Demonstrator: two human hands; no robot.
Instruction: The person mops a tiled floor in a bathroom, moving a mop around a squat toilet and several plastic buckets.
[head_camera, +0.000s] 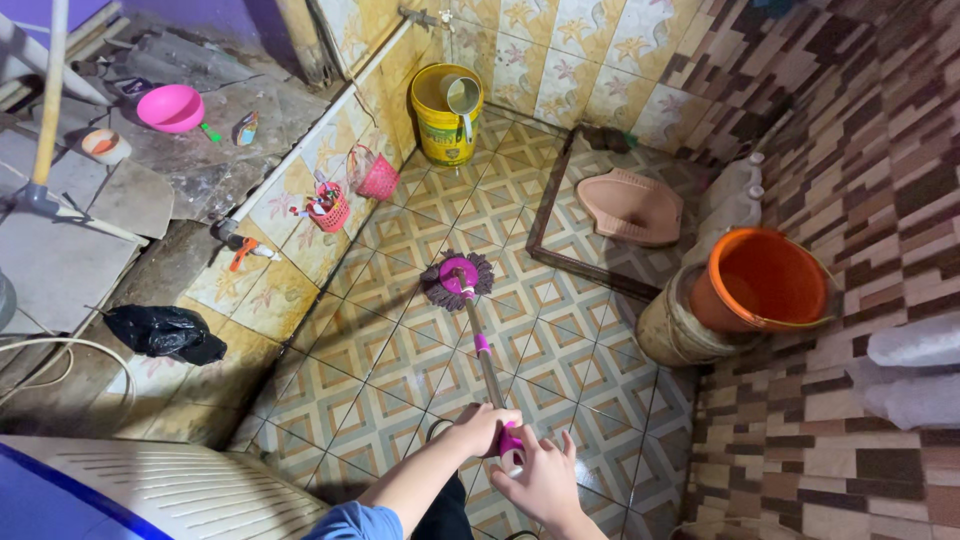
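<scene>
A mop with a pink round head (457, 280) and a metal shaft (483, 355) rests on the patterned tile floor (400, 370). Both my hands are on the pink grip at its near end. My left hand (480, 428) wraps around the shaft just above the grip. Just below it my right hand (545, 480) clasps the end of the handle. The mop's strands spread out on the tiles in the middle of the room.
A yellow bucket (445, 115) with a scoop stands in the far corner, a squat toilet (630, 205) on a raised step to the right. An orange bucket (760, 280) sits on a drum by the right wall. Pink baskets (375, 178) hang on the left wall.
</scene>
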